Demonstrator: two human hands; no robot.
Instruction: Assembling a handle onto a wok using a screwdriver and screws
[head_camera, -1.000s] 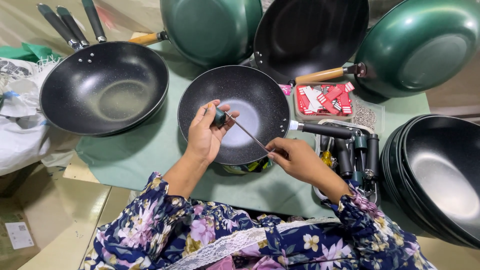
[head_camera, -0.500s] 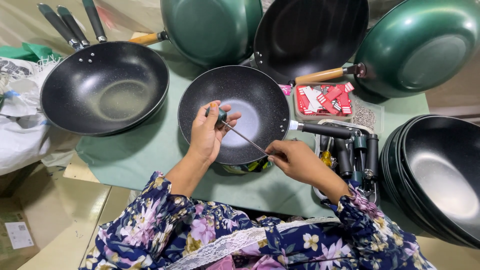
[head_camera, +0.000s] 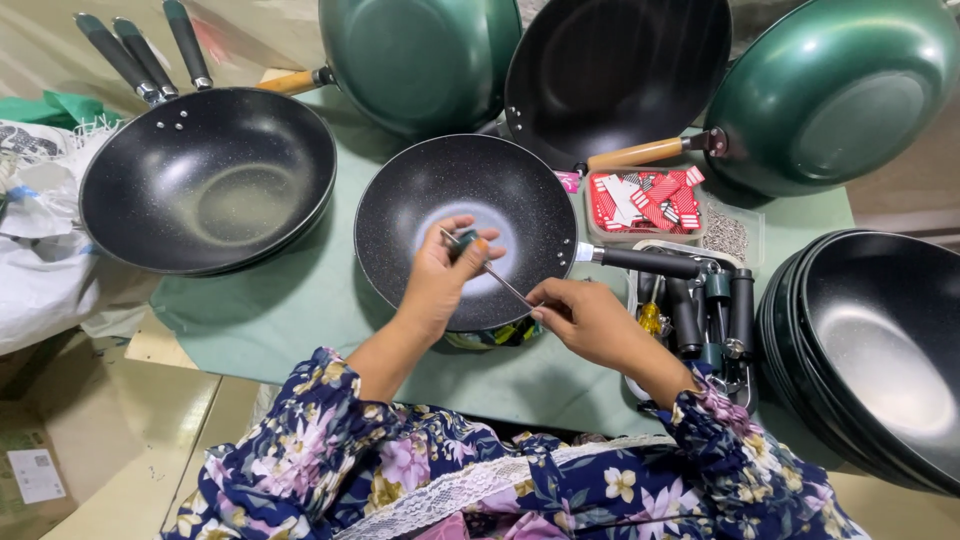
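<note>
Over a dark speckled pan (head_camera: 470, 205), a screwdriver (head_camera: 490, 272) is being gripped at its green handle by the closed left hand (head_camera: 440, 280), while its thin metal shaft is being pinched at the far end by the right hand (head_camera: 590, 320). Just right of that hand, loose black handles (head_camera: 700, 310) are being kept in a tray.

Two green pans (head_camera: 420, 55); three loose handles (head_camera: 135, 50)
</note>
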